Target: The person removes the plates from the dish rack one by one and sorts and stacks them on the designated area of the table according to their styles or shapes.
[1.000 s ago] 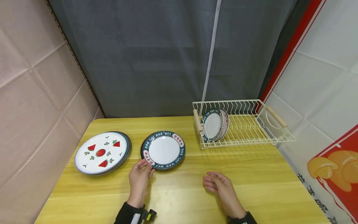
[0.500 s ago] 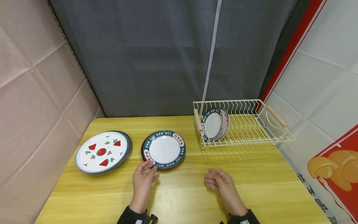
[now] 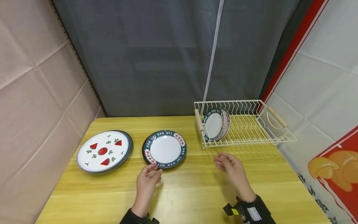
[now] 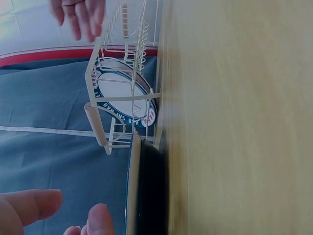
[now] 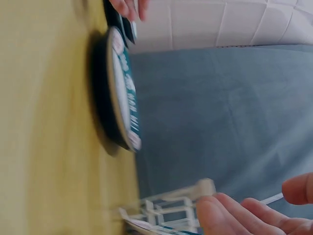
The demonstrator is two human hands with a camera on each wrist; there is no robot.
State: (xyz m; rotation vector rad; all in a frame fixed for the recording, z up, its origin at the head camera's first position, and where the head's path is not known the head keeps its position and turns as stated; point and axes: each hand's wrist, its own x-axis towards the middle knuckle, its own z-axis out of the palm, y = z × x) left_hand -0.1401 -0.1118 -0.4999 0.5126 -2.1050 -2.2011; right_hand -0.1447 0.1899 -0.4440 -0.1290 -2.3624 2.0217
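Note:
A round plate (image 3: 165, 149) with a white centre and a dark green lettered rim lies in the middle of the table, atop another dark-edged dish. Just in front of its near rim is my left hand (image 3: 147, 185), empty, fingers loosely bent. My right hand (image 3: 233, 172) hovers before the wire dish rack (image 3: 199, 120), also empty, its fingers loosely extended. In the rack's left end a matching green-rimmed plate (image 3: 213, 126) stands on edge, with a pink-patterned dish (image 3: 226, 123) behind it. The left wrist view shows the thumb and fingertips (image 4: 34, 203) apart beside the stack.
To the left is a stack of oval plates (image 3: 92, 155), the top one white with watermelon drawings. A grey curtain (image 3: 153, 62) hangs behind the wooden table (image 3: 184, 196). Pale panels flank both sides. The rack's wooden handles (image 3: 277, 116) rise at its two ends.
My right hand has moved forward and to the right, closer to the rack. My left hand has drawn back and slightly right from the plate's rim. The plates have stayed in place.

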